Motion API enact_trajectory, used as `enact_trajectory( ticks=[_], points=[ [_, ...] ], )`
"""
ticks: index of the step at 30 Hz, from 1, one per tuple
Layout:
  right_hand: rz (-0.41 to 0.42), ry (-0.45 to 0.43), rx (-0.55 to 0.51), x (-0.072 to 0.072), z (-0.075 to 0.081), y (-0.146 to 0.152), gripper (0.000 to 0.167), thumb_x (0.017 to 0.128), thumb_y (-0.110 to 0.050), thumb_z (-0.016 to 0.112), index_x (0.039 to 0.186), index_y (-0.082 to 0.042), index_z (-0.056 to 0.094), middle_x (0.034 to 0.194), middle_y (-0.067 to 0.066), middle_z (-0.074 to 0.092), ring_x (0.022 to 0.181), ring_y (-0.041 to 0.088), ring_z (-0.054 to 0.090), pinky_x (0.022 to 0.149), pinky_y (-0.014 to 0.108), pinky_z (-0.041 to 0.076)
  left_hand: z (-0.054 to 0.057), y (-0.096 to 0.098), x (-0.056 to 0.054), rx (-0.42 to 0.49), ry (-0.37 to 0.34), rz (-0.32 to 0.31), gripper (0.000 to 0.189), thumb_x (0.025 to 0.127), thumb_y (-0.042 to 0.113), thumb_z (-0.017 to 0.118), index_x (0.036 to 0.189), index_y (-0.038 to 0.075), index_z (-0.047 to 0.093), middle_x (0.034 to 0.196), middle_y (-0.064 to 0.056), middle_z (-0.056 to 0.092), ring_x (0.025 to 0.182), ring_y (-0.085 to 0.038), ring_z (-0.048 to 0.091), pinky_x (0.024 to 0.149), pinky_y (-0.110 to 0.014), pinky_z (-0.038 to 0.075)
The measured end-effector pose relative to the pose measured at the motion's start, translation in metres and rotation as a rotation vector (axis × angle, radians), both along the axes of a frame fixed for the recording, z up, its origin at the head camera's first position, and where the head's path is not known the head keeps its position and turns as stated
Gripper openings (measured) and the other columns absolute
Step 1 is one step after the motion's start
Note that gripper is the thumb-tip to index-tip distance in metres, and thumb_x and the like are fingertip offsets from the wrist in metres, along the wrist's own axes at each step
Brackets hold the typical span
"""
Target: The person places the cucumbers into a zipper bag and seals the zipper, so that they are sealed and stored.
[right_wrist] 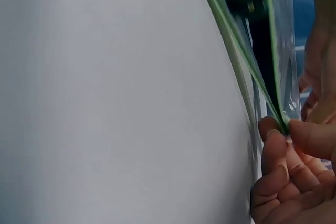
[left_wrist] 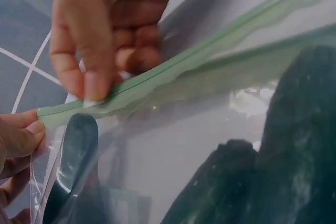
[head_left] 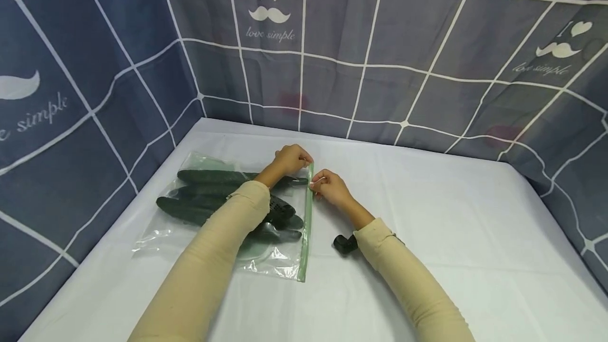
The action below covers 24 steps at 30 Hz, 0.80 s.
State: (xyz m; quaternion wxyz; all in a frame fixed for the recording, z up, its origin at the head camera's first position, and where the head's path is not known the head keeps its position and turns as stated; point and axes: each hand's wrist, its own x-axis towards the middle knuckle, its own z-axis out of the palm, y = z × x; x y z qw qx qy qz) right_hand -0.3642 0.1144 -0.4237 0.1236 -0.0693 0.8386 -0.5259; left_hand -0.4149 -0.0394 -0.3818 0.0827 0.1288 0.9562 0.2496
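A clear zip bag point(head_left: 285, 268) with a green zip strip point(head_left: 306, 241) lies flat, holding several dark green cucumbers point(head_left: 190, 210). At the strip's far corner, my left hand point(head_left: 292, 159) pinches the bag between thumb and finger. Just nearer along the strip, my right hand point(head_left: 331, 188) pinches the green edge. The left wrist view has the left hand point(left_wrist: 18, 150) at the corner and the right hand point(left_wrist: 107, 30) on the strip. In the right wrist view, the two green edges meet at the right hand point(right_wrist: 299, 177) and stand apart further along.
A white cloth point(head_left: 451, 236) covers the table. Grey-blue curtains point(head_left: 342, 25) with white grid lines stand behind and at both sides. A small black device point(head_left: 344, 245) shows beside the right sleeve, and another black perforated one point(head_left: 281, 208) beside the left sleeve.
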Motion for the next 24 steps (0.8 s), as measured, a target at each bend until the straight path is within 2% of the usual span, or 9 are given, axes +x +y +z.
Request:
enact_trajectory(
  ticks=[4,8,13,24],
  points=[
    [0.040,-0.029,0.002,0.013,0.001,-0.003,0.014,0.081,-0.011,0.061,0.092,-0.003,0.057,0.061,-0.002,0.058,0.052,0.011,0.054,0.055,0.023,0.044,0.002,-0.003,0.001,0.004,-0.006,0.031,0.019,0.088,0.017,0.058,0.102,0.019,0.072,0.094,0.001,0.071,0.097,-0.021,0.059,0.096,-0.054,0.029],
    [0.047,-0.061,-0.016,0.025,0.001,-0.001,0.013,0.081,-0.009,0.061,0.091,-0.002,0.056,0.062,0.001,0.059,0.051,0.012,0.054,0.054,0.023,0.045,0.002,-0.003,0.000,0.038,-0.016,0.024,0.021,0.088,0.016,0.058,0.104,0.018,0.071,0.095,0.000,0.071,0.097,-0.020,0.060,0.100,-0.060,0.024],
    [0.079,-0.100,-0.030,0.039,0.003,0.000,0.015,0.081,-0.006,0.061,0.093,0.000,0.055,0.065,0.003,0.061,0.050,0.012,0.054,0.053,0.024,0.047,0.001,-0.001,0.000,0.054,-0.020,0.032,0.021,0.088,0.017,0.059,0.105,0.019,0.070,0.102,0.001,0.069,0.099,-0.019,0.059,0.100,-0.060,0.023],
    [0.118,-0.105,0.023,0.066,0.008,0.002,0.012,0.080,-0.008,0.063,0.089,-0.003,0.057,0.065,0.000,0.064,0.048,0.012,0.051,0.050,0.025,0.045,0.002,-0.001,0.001,0.063,-0.015,0.047,0.022,0.087,0.015,0.059,0.104,0.024,0.071,0.106,0.000,0.068,0.106,-0.024,0.057,0.102,-0.063,0.017]
  ],
)
